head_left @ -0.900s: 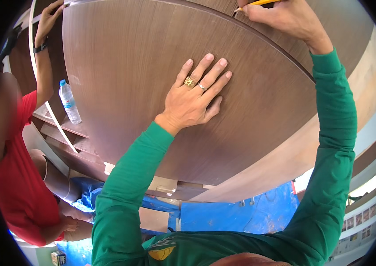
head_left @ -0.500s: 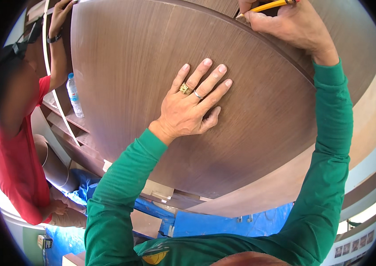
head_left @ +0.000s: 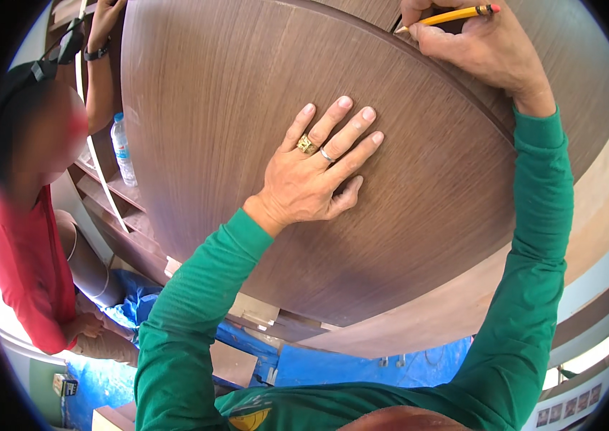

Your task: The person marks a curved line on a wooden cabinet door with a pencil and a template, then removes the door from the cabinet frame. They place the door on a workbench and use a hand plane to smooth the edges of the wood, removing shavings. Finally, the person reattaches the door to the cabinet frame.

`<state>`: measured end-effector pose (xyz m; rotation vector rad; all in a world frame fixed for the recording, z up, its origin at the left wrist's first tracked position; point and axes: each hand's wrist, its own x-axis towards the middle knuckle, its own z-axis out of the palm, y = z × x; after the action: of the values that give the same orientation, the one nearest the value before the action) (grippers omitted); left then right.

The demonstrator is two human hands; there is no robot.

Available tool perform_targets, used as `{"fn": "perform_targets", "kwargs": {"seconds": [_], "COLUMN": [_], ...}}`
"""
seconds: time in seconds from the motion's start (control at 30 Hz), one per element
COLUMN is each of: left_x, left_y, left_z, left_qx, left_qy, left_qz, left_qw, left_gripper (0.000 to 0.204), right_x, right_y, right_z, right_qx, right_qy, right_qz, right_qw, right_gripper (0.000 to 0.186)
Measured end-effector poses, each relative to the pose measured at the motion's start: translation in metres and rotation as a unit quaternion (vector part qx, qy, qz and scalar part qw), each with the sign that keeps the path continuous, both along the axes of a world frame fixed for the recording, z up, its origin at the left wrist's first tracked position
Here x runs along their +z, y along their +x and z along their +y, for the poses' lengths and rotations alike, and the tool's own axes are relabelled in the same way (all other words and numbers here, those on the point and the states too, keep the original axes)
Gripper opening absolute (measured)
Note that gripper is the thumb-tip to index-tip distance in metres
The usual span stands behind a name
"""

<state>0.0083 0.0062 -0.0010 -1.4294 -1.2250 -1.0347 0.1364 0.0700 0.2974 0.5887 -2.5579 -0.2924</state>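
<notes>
My left hand (head_left: 311, 172) lies flat with spread fingers on a brown wood-grain panel (head_left: 247, 100). Two rings are on its fingers. At the upper right, my right hand (head_left: 477, 54) pinches a yellow pencil (head_left: 451, 16). The pencil's tip meets the dark line by the panel's curved far edge, beside a second brown wood-grain surface (head_left: 570, 79). Some of the right fingers are cut off by the top of the picture.
On the left, a person in a red shirt (head_left: 31, 266) holds one arm up by the panel's edge. A water bottle (head_left: 122, 152) stands on a brown shelf (head_left: 132, 197) there. Blue sheeting (head_left: 362, 366) covers the floor below; a pale panel (head_left: 434, 316) borders the lower right.
My right hand and the pencil have shifted slightly right and down in the picture. My left hand stays flat at the same spot on the panel.
</notes>
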Motion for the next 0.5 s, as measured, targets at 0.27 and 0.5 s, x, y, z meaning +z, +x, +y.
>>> {"fn": "perform_targets", "kwargs": {"seconds": [0.27, 0.5], "left_x": [-0.002, -0.0018], "left_y": [-0.0012, -0.0015], "left_z": [0.0017, 0.0022], "left_qx": [-0.009, -0.01], "left_qy": [-0.001, -0.001], "left_qz": [-0.012, -0.01], "left_qw": [1.0, 1.0], "left_gripper": [0.071, 0.069], "right_x": [0.0002, 0.0005], "right_y": [-0.0017, 0.0003], "right_z": [0.0005, -0.0019], "right_qx": [-0.018, -0.025], "right_qy": [0.037, 0.031], "right_qz": [0.013, 0.014], "right_qw": [0.999, 0.999], "right_gripper": [0.01, 0.01]}}
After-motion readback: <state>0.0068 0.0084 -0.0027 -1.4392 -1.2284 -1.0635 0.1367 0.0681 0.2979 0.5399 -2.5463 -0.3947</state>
